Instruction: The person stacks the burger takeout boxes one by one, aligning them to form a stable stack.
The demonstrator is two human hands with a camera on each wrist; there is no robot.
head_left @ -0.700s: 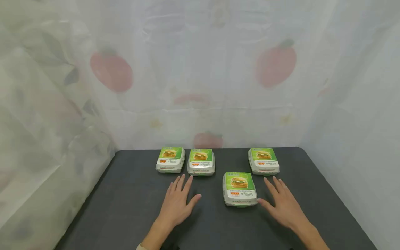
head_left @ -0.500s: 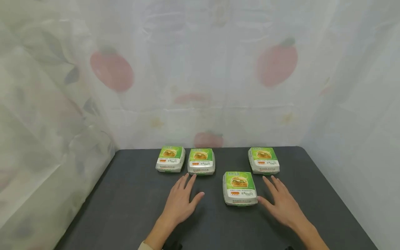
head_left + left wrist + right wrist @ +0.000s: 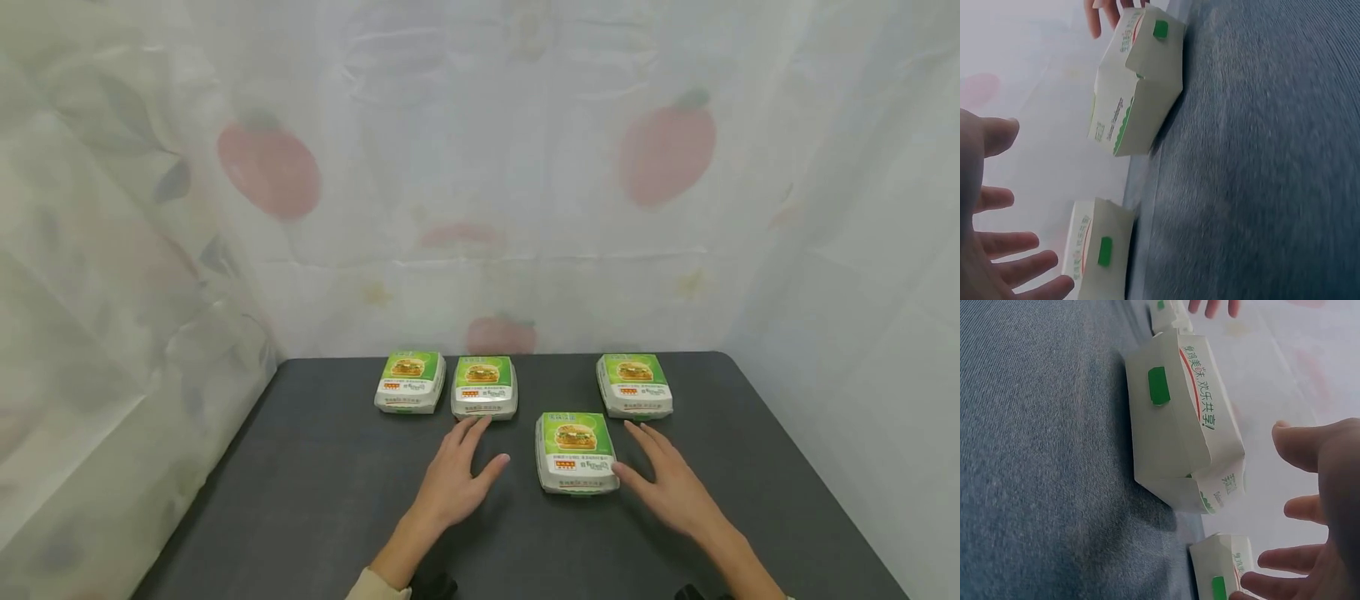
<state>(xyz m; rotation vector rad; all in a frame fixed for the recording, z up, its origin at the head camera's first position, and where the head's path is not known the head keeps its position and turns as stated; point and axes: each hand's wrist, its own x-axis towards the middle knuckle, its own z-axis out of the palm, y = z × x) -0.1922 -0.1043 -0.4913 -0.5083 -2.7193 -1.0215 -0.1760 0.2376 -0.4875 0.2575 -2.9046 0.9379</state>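
Observation:
Several green-and-white burger boxes lie on a dark table. The nearest burger box (image 3: 576, 454) sits right of centre, between the two hands. My left hand (image 3: 453, 479) hovers to its left with fingers spread, its fingertips just in front of the middle back box (image 3: 483, 388). On the other side, my right hand (image 3: 671, 483) has its fingers extended, and the thumb is close to the near box's right edge; whether it touches I cannot tell. In the right wrist view that near box (image 3: 1169, 419) shows a green tab on its front, and a gap separates it from the thumb.
Another burger box (image 3: 410, 382) stands at the back left, and one more box (image 3: 634, 387) at the back right, beyond my right hand. The dark table (image 3: 300, 492) ends at a pale curtain (image 3: 480, 192) printed with fruit, which also hangs along both sides.
My left hand has moved to the right, closer to the near burger box. My right hand has shifted slightly left toward the same box. The boxes stay in place.

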